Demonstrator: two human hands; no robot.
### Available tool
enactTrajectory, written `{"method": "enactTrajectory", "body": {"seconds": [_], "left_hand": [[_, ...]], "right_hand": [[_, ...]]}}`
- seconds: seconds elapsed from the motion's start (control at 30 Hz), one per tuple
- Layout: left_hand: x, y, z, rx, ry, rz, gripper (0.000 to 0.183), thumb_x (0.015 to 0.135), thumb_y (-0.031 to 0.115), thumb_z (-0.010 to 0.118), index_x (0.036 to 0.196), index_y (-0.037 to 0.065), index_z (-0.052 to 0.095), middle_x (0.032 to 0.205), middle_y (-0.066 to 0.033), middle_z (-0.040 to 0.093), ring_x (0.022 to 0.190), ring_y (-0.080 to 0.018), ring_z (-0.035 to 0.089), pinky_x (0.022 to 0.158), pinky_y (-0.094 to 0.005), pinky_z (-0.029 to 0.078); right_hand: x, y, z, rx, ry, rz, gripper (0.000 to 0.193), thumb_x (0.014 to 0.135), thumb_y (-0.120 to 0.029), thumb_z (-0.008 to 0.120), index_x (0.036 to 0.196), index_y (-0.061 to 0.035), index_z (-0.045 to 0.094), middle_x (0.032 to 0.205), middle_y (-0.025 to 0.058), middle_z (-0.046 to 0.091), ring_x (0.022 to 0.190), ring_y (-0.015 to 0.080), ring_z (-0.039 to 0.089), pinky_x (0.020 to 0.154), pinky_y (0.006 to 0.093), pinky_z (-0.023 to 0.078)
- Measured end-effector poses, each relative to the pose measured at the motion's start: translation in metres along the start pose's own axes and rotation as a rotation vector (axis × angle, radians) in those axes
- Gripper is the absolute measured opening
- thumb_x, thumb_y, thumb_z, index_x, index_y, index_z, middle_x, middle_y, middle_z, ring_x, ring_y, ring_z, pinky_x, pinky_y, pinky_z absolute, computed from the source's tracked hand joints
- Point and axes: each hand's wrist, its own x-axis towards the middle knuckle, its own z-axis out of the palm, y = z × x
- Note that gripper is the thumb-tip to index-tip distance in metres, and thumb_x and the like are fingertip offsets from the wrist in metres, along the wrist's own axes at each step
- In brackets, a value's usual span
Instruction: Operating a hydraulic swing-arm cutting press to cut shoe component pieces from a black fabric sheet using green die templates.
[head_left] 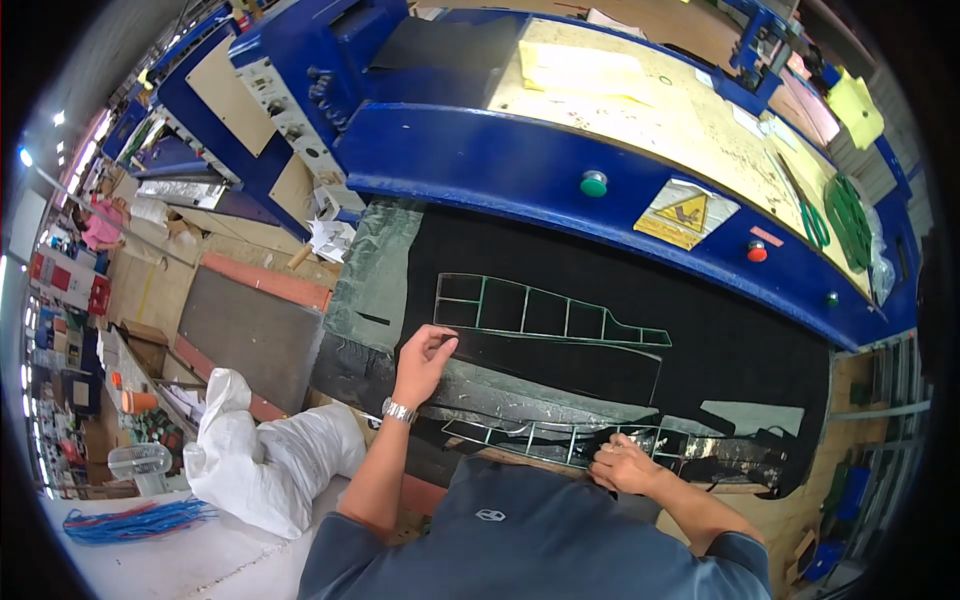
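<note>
1. Here, the left hand (428,352) is near the middle of the frame, its thumb and fingertips drawn close together at the lower left corner of the upper frame (525,310); whether anything is pinched between them cannot be told.
2. The right hand (622,465), lower and right of centre, has its fingers curled at the lower frame (573,443); its own back hides whether it grips the rail or something dark beside it.
3. The upper frame, a thin green-edged outline with crossbars, lies on the black sheet (740,350) in the centre, wide at its left end and narrow at its right.
4. The lower frame, also long and barred, runs across the lower centre, just in front of the person's dark shirt (490,550).
5. A metal watch (400,410) circles the left wrist.
6. Above the sheet, a blue beam (480,150) crosses the frame, bearing a green button (593,183), a yellow warning sign (688,212) and a red button (757,251).
7. At the upper right, green-handled scissors (814,222) lie beside a green coil (848,222).
8. At the lower left, a white sack (270,460) slumps near blue and red cords (140,520).
</note>
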Motion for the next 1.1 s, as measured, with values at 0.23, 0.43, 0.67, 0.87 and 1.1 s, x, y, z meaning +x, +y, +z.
{"method": "enactTrajectory", "body": {"seconds": [0.23, 0.43, 0.67, 0.87, 1.1], "left_hand": [[-0.03, 0.14, 0.018, -0.663, -0.056, 0.527, 0.014, 0.107, 0.002, 0.062, 0.117, 0.003, 0.052, 0.101, -0.0197, 0.075, 0.1, -0.0332, 0.076, 0.095, -0.0474, 0.061], [-0.05, 0.189, 0.041, -0.806, -0.186, 0.617, 0.01, 0.105, -0.001, 0.065, 0.113, -0.003, 0.058, 0.086, -0.0166, 0.072, 0.082, -0.026, 0.076, 0.078, -0.0408, 0.064], [-0.068, 0.22, 0.071, -0.458, -0.263, 0.554, 0.018, 0.098, 0.007, 0.079, 0.085, -0.002, 0.071, 0.072, -0.0054, 0.073, 0.064, -0.0099, 0.072, 0.056, -0.0247, 0.055], [-0.079, 0.219, 0.054, -0.598, -0.352, 0.608, 0.016, 0.101, 0.01, 0.075, 0.095, -0.005, 0.073, 0.079, -0.0089, 0.076, 0.071, -0.0142, 0.076, 0.063, -0.0264, 0.059], [-0.088, 0.167, 0.033, -0.362, -0.257, 0.678, 0.022, 0.094, 0.015, 0.083, 0.105, -0.003, 0.076, 0.085, -0.0114, 0.077, 0.073, -0.0176, 0.076, 0.065, -0.0315, 0.057]], "right_hand": [[0.001, 0.007, 0.027, 0.022, 0.02, 0.026, 0.015, 0.088, -0.023, 0.076, 0.083, -0.0153, 0.064, 0.081, 0.0017, 0.053, 0.082, 0.0205, 0.058, 0.086, 0.0391, 0.043], [0.028, 0.007, -0.016, 0.101, -0.037, 0.138, 0.016, 0.091, -0.025, 0.076, 0.088, -0.0114, 0.07, 0.084, 0.0053, 0.062, 0.084, 0.0272, 0.064, 0.082, 0.0413, 0.049], [0.133, -0.018, -0.207, 0.37, 0.651, 0.072, 0.07, 0.069, -0.029, 0.099, 0.125, 0.0028, 0.071, 0.101, 0.014, 0.074, 0.09, 0.0305, 0.073, 0.081, 0.0383, 0.058], [0.172, -0.037, -0.253, 0.214, 0.655, -0.105, 0.044, 0.076, -0.018, 0.094, 0.114, -0.0016, 0.078, 0.084, 0.0074, 0.072, 0.074, 0.0223, 0.071, 0.067, 0.0344, 0.055], [0.213, -0.059, -0.297, -0.094, 0.718, -0.174, 0.023, 0.08, -0.006, 0.088, 0.101, -0.0032, 0.079, 0.076, 0.0052, 0.068, 0.064, 0.0199, 0.066, 0.057, 0.0321, 0.047]]}}
